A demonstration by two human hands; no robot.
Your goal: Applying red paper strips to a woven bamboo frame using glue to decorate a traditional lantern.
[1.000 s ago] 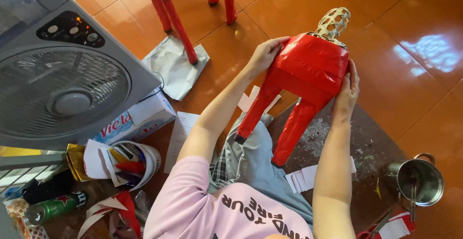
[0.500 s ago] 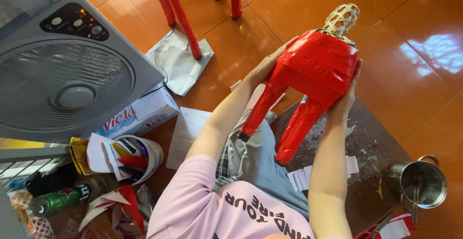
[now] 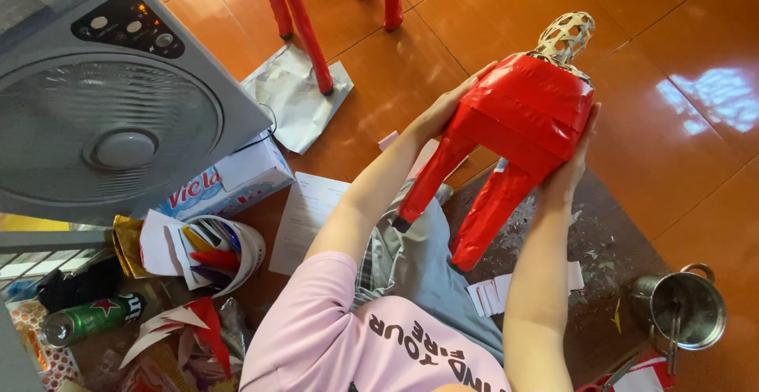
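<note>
A grey box fan [image 3: 118,115] stands at the left on glossy orange floor tiles [image 3: 680,12]. The left hand [image 3: 451,107] and right hand [image 3: 573,166], fingers grasping, hold a red-taped animal figure [image 3: 522,123] with woven bamboo neck, now raised higher. A steel pot [image 3: 684,309] sits to the right.

A grey box fan [image 3: 111,115] fills the far left of my orange tiled floor [image 3: 696,12], a green drink can [image 3: 91,317] and paper scraps [image 3: 202,249] near it. A steel pot [image 3: 686,310] sits near right; another red figure's legs [image 3: 304,24] stand far on crumpled paper [image 3: 288,95].
</note>
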